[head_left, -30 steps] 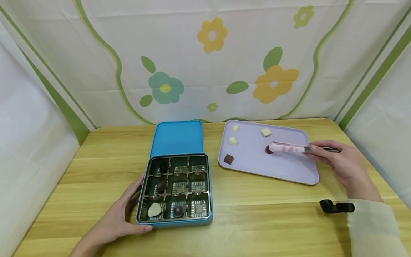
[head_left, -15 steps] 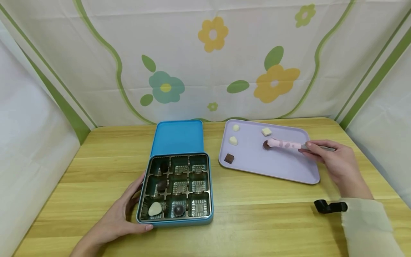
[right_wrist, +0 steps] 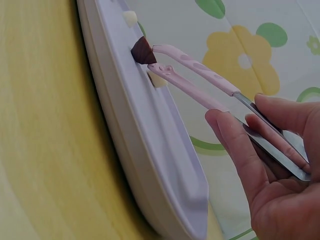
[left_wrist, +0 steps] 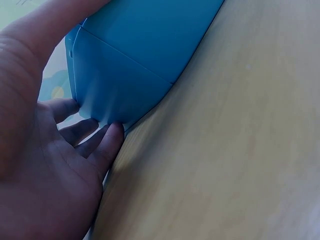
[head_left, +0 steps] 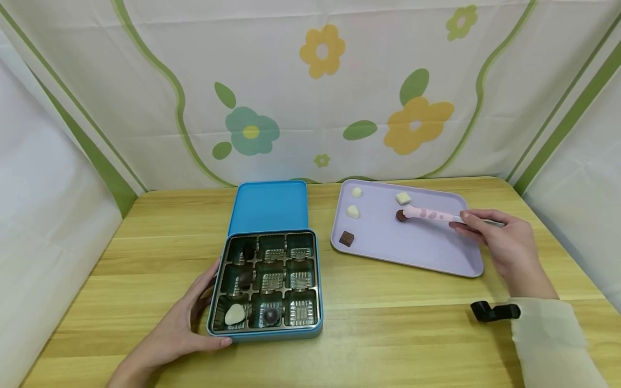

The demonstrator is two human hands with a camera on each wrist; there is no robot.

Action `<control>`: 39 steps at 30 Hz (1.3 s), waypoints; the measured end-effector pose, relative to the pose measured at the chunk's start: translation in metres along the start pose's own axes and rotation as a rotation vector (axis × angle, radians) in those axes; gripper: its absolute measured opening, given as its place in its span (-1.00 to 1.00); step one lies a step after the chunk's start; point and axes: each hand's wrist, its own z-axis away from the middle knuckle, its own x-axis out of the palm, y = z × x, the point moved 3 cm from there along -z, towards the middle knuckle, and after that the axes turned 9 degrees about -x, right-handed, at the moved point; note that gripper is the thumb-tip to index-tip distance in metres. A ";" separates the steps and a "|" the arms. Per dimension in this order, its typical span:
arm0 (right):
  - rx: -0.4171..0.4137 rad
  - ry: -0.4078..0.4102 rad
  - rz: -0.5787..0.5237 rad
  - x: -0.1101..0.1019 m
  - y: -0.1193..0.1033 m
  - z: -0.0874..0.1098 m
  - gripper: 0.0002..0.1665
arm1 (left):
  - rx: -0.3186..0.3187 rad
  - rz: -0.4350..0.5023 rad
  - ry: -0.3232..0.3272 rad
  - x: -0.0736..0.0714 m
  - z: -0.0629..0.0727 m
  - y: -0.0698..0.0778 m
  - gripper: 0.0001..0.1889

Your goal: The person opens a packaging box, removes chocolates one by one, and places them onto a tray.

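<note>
My right hand (head_left: 516, 245) holds pink-tipped metal tongs (head_left: 432, 214) between thumb and fingers. Their tips meet a dark brown chocolate (head_left: 401, 215) at the lilac tray (head_left: 412, 250); whether they pinch it or only touch it, I cannot tell. At the left, my left hand (head_left: 170, 331) grips the near-left corner of a blue tin (head_left: 319, 291), thumb along the front and fingertips against the left side, as the left wrist view shows. Inside the tin's sectioned insert sit a white chocolate (head_left: 235, 314) at front left, a dark one (head_left: 270, 317) beside it, and dark pieces in the left column behind.
Also on the tray lie a white square chocolate (head_left: 403, 198), two white pieces (head_left: 353, 212) at the left and a brown square chocolate (head_left: 346, 238). The tin's blue lid (head_left: 271, 207) lies behind it. A flowered cloth (head_left: 301, 108) hangs behind the wooden table.
The right hand, tongs and dark chocolate at their tips have shifted slightly left and toward the back of the tray. My left hand stays at the tin.
</note>
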 end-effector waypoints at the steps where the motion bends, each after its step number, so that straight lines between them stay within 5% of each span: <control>1: 0.002 0.000 -0.001 0.000 0.000 0.000 -0.88 | 0.000 0.001 -0.001 0.000 0.000 0.000 0.37; 25: 0.060 0.012 -0.101 0.004 0.002 0.000 -0.87 | 0.000 -0.020 0.009 -0.001 0.000 0.001 0.40; 39: 0.010 0.006 -0.115 0.006 -0.004 0.002 -0.90 | -0.007 -0.030 0.011 0.000 0.000 0.002 0.39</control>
